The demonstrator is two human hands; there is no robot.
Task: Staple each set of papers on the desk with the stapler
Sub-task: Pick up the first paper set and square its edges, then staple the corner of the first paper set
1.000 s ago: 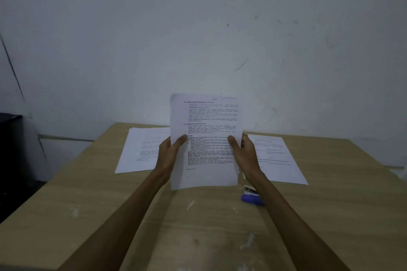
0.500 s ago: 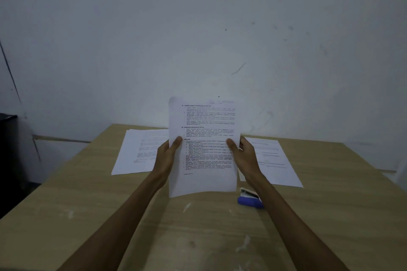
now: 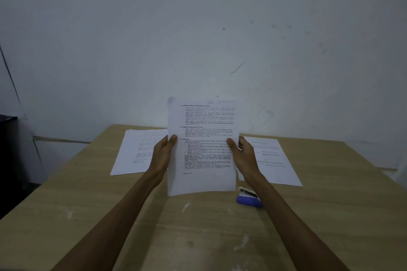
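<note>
Both my left hand and right hand pinch the papers upright; sheets could slip uneven before I grab the stapler.

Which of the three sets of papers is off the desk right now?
The middle set of white printed papers, held upright by the left hand and right hand; the left set and right set lie flat.
</note>
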